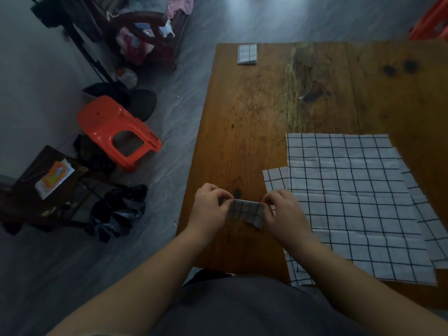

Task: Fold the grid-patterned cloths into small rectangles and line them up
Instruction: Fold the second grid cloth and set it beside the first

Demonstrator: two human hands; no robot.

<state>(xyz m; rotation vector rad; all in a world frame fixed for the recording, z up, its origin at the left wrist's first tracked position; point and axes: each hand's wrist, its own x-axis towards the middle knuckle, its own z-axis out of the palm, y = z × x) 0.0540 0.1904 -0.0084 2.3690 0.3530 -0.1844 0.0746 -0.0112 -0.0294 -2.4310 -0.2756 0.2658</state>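
grid-patterned cloth (pixel 246 213), folded down to a small rectangle, is held just above the near left part of the wooden table (pixel 242 117), between the two hands.

off the table's left side, on the grey floor, stands a dark side table (pixel 29 175) with an orange packet (pixel 54 178) lying on it. nearer the table's left edge lies a heap of dark fabric (pixel 116 212), and beyond that heap an orange plastic stool (pixel 109 122).

over the table's near left part, the left hand (pixel 211 209) pinches the cloth's left end, thumb and curled fingers closed on the fabric. the right hand (pixel 286 212) pinches the right end the same way, its fingers bunched together over the edge. the cloth's lower right corner droops a little below the rest.

at the table's far left corner lies a finished folded rectangle (pixel 247 54), flat and well apart from the hands.

on the table's near right part lies a stack of unfolded grid cloths (pixel 351 202), spread flat with their edges offset. the right forearm crosses its near left corner.

past the table's far right corner, part of a red stool (pixel 431 20) shows.
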